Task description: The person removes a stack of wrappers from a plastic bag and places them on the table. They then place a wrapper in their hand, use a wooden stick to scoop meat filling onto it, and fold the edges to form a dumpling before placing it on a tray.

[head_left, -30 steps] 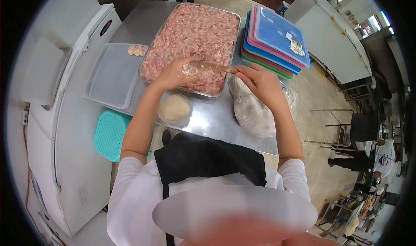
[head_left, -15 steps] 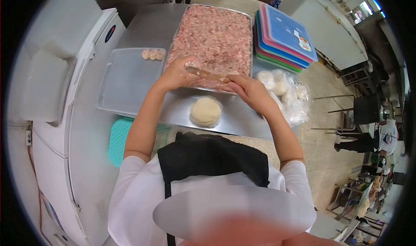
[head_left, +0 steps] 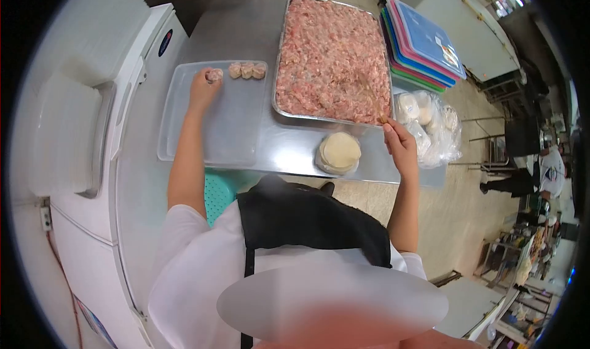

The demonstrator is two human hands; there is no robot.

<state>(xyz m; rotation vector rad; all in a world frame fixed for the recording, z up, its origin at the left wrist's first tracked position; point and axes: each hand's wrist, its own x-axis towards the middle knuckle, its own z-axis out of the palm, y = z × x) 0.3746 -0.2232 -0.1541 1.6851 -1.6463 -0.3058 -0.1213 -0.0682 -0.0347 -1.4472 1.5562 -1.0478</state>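
In the head view my left hand (head_left: pixel 201 91) is closed around an open-topped, meat-filled dumpling (head_left: pixel 214 75) over the far left part of a translucent plastic tray (head_left: pixel 230 125). Three similar dumplings (head_left: pixel 247 71) sit in a row along that tray's far edge, just right of the hand. My right hand (head_left: pixel 401 145) grips the handle of a wooden spatula (head_left: pixel 381 118) at the near right corner of a metal tray. Its far end rests in the ground meat (head_left: pixel 332 60) filling that tray. Between my hands, near the table's front edge, lies a stack of round dough wrappers (head_left: pixel 340 151).
Plastic bags of round wrappers (head_left: pixel 427 118) lie right of the meat. Behind them stand stacked coloured lids or trays (head_left: pixel 427 39). A white freezer (head_left: pixel 147 109) borders the table on the left. A turquoise basket (head_left: pixel 218 195) is below the table. Another person (head_left: pixel 549 172) stands far right.
My left hand has moved from the meat tray to the plastic tray with the dumpling. My right hand has drawn back to the meat tray's near right corner, still holding the spatula. The view has shifted.
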